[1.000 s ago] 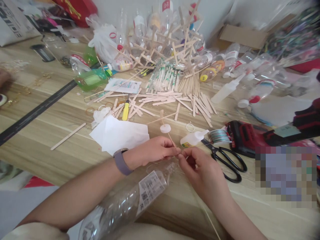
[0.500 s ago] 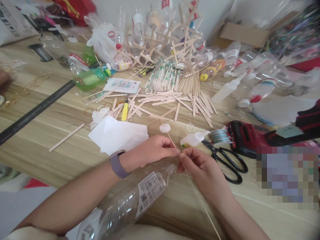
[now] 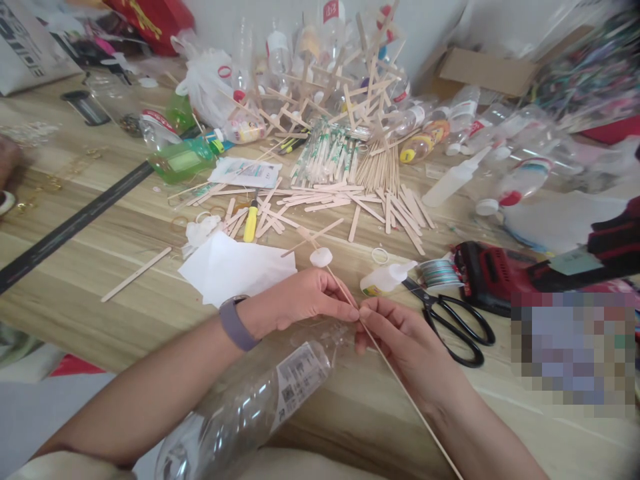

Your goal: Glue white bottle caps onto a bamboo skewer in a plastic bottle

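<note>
A thin wooden skewer [image 3: 400,385] runs diagonally between my hands, with a white bottle cap [image 3: 321,257] threaded near its far end. Beyond the cap, crossed wooden sticks [image 3: 313,239] sit at the tip. My left hand [image 3: 313,300], with a purple-grey watch band on the wrist, pinches the skewer below the cap. Thumb and fingers of my right hand [image 3: 395,327] pinch it right beside the left fingertips. A clear plastic bottle [image 3: 250,407] with a printed label lies on its side under my left forearm, its neck toward my right hand.
Black-handled scissors [image 3: 457,327], a small glue bottle [image 3: 387,279], a thread spool [image 3: 440,273] and a red-black power tool [image 3: 493,277] lie to the right. Ahead are white paper [image 3: 235,270], a yellow-handled screwdriver [image 3: 251,221], scattered craft sticks [image 3: 325,197] and many bottles. Another person's hand shows at far left.
The far end of the skewer, with the cap and crossed sticks, has swung slightly left and the sticks have turned. Both hands keep their pinch in nearly the same place.
</note>
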